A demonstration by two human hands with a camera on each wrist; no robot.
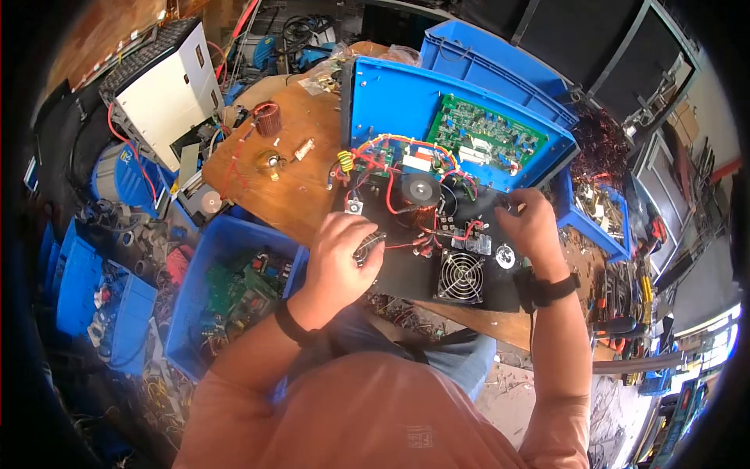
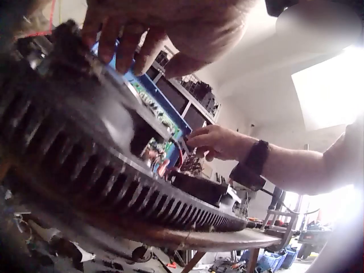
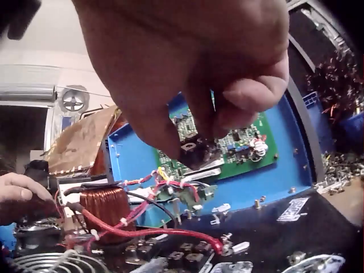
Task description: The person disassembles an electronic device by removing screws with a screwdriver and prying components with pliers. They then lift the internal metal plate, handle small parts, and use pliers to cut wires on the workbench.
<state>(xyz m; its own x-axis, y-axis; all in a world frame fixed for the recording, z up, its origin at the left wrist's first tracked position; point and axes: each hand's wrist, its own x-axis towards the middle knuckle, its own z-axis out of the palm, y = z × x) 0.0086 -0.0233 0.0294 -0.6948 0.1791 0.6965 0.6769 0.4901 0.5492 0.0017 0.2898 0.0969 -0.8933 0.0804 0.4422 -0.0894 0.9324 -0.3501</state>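
Note:
In the head view my left hand (image 1: 340, 254) rests over a round fan with a wire guard (image 1: 369, 246) at the chassis's left edge. Its fingers look relaxed and loosely bent in the left wrist view. My right hand (image 1: 531, 227) is raised over the right part of the black chassis plate (image 1: 406, 285). Between thumb and fingers it pinches a small black part with a pale holed tab (image 3: 190, 149). Behind that part stands the blue panel (image 1: 383, 86) carrying a green circuit board (image 1: 488, 133). A copper-wound coil (image 3: 105, 207) and red wires (image 3: 153, 233) sit between the hands.
A second fan (image 1: 461, 277) stands at the chassis's front edge. On the wooden table (image 1: 312, 187) lie a copper coil (image 1: 268, 119) and small parts. Blue bins (image 1: 187, 313) of boards and scrap flank the table, with pliers and tools (image 1: 613, 293) at right.

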